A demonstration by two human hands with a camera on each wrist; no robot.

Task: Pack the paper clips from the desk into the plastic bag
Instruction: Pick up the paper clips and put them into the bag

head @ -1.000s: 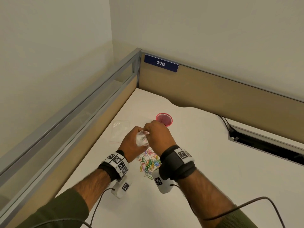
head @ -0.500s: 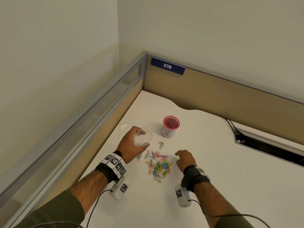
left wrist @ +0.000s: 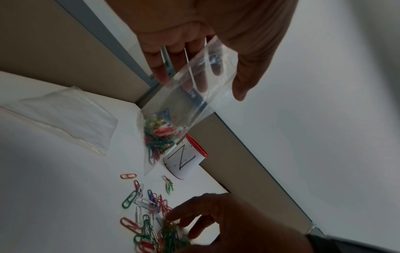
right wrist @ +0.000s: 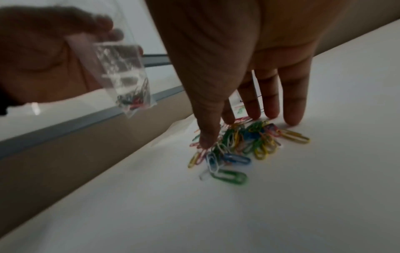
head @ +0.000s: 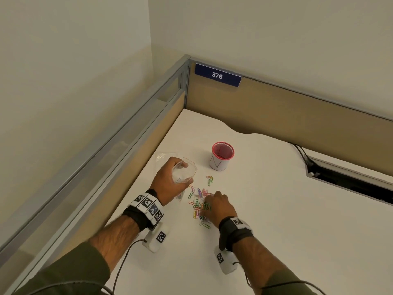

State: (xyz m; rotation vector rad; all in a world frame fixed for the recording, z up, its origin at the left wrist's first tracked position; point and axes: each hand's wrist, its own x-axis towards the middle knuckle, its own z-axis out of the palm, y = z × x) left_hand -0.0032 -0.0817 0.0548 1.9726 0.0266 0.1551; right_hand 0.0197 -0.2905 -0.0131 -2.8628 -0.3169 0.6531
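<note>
Head view: we see our left hand (head: 168, 184) pinching a small clear plastic bag (head: 184, 174) part-filled with clips; right hand (head: 217, 207), fingers spread, touches loose coloured paper clips (head: 198, 201) on the white desk (head: 276, 220), beige partition (head: 297, 116) behind.

Clear plastic bag (head: 184, 171) held aloft, part-filled; coloured paper clips (head: 198, 202) heaped on desk.

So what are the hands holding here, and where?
Left hand holds the plastic bag by its open top. Right hand rests fingers on the paper clips, gripping nothing yet.
</note>
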